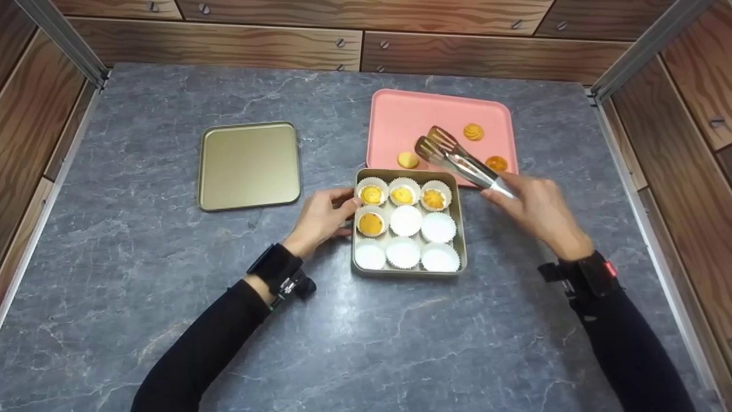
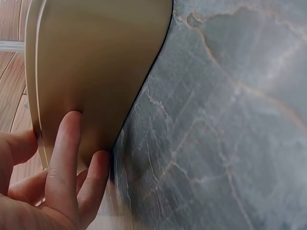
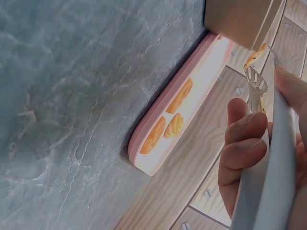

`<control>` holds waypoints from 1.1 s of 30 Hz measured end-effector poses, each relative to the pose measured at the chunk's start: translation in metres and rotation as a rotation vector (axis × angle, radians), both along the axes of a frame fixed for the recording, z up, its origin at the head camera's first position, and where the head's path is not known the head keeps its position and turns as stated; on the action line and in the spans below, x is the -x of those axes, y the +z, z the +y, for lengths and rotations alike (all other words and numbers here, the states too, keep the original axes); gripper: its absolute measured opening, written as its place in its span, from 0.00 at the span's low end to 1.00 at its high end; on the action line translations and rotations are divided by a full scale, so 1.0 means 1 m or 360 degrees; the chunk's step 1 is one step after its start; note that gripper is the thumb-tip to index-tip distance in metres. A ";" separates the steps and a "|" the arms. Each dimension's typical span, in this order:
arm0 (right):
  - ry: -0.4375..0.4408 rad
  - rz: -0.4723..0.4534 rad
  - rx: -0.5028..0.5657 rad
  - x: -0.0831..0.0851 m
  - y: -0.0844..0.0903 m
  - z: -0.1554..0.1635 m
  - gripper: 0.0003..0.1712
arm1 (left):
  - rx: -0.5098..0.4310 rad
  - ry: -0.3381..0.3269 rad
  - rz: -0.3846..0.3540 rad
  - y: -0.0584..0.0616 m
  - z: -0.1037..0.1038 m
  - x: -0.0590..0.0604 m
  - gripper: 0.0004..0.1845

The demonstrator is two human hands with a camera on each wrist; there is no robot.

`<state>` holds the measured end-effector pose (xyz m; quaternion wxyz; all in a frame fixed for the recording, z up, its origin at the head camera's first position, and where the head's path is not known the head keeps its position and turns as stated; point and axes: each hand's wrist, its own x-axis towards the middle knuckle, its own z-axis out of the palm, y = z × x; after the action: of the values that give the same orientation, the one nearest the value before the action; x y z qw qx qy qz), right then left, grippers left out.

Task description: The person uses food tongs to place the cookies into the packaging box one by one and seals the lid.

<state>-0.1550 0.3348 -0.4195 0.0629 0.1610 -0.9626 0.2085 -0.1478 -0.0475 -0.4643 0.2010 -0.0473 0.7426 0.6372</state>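
My left hand holds the left wall of a gold square tin, thumb at the rim and fingertips against the outside. Rows of white paper cups fill the tin; the back row and the middle row's left cup contain cookies. My right hand grips metal tongs with slotted ends, above the pink tray. Between those ends a cookie shows in the right wrist view. Several more cookies lie on the tray, one partly hidden by the tongs.
A gold lid lies flat to the left of the tin. The tray touches or sits just behind the tin's back edge. Wood-patterned panels and metal rails bound the grey marbled tabletop.
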 end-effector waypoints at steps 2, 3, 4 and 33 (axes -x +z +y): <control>0.0022 0.0017 0.0022 -0.005 0.002 0.000 0.28 | 0.0003 0.0001 0.0000 0.001 0.000 0.000 0.27; 0.0033 0.0027 0.0036 -0.008 0.003 0.000 0.27 | 0.0000 0.0000 0.0001 0.001 -0.001 0.000 0.27; 0.0042 0.0036 0.0047 -0.011 0.003 0.000 0.27 | 0.0001 -0.0003 0.0001 0.001 -0.001 0.000 0.27; 0.0309 0.0129 0.0026 -0.056 -0.001 0.014 0.28 | 0.0021 0.0003 0.0048 0.001 -0.001 -0.002 0.26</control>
<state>-0.0990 0.3489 -0.4208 0.0827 0.2614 -0.9374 0.2147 -0.1458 -0.0485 -0.4636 0.1889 -0.0396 0.7497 0.6331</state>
